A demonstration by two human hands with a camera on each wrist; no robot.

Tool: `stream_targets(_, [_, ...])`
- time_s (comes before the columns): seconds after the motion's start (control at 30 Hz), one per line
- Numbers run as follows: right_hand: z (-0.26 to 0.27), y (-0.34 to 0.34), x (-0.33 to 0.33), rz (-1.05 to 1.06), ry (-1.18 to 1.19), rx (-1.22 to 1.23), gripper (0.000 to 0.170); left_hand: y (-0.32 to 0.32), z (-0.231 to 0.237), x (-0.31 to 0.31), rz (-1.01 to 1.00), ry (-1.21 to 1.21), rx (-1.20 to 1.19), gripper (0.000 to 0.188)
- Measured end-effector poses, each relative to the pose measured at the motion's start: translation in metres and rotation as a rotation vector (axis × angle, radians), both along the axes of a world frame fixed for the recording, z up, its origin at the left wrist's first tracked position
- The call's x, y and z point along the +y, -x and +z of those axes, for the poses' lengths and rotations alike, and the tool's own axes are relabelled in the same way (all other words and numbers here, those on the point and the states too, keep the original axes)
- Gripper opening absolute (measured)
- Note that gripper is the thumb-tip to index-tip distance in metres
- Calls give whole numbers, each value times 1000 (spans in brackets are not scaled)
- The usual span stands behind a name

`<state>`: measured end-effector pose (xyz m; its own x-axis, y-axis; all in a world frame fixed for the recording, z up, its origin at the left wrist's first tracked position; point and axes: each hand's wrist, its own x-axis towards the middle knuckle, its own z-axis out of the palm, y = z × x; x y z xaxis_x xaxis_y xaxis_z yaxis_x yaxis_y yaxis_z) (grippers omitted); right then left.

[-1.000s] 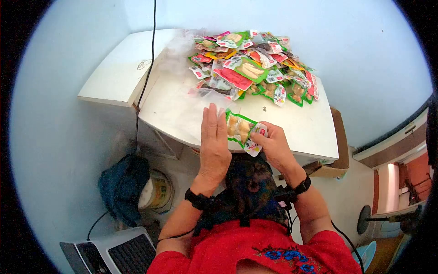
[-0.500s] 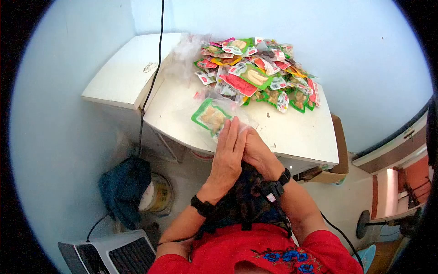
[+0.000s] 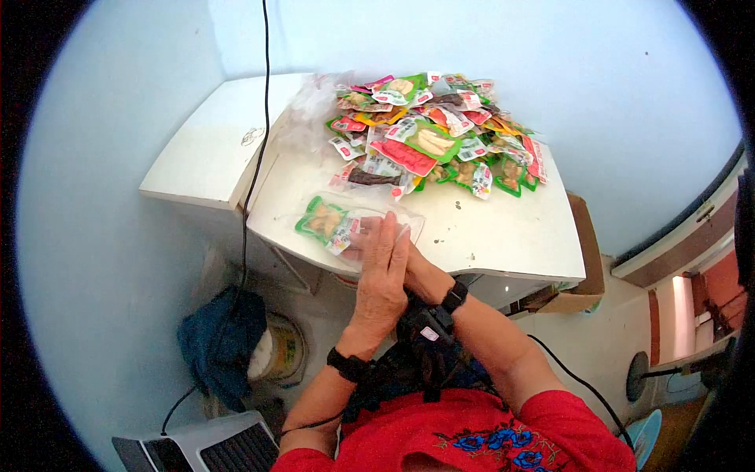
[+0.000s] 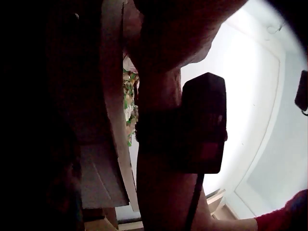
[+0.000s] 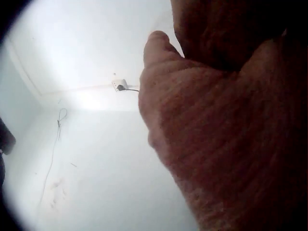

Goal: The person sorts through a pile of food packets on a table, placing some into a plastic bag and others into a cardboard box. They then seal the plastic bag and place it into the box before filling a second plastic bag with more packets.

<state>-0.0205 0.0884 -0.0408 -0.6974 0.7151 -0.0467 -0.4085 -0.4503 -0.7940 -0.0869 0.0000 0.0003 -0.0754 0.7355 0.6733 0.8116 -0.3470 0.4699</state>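
Observation:
A clear plastic bag (image 3: 409,224) lies over the table's front edge area, with a green-edged snack packet (image 3: 321,220) inside it, pale pieces showing through its window. My right hand (image 3: 425,275) reaches from the right, partly hidden behind the left; its fingers show hazily through the plastic at the packet's white end, holding it. My left hand (image 3: 381,275) lies across the bag's near side with straight fingers, its thumb hidden. Both wrist views are dark and show mostly skin, with no packet.
A heap of colourful snack packets (image 3: 432,141) covers the back of the white table (image 3: 511,244). More clear plastic bags (image 3: 311,118) lie to its left. A black cable (image 3: 255,157) hangs at the left, and a cardboard box (image 3: 586,275) stands beside the table's right side.
My right hand has carried the snack packet leftward into the clear bag and now reaches under the left hand. The left hand has moved slightly right and down, fingers still straight.

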Motion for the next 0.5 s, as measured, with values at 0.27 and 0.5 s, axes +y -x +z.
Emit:
stream_targets(0.27, [2,3,13,106,-46,-121,32,9,-3,2,32,-38,8,57])
stream_targets(0.5, [63,-47,-2,55,-133,-392,30,9,-6,10,44,-83,-50,54])
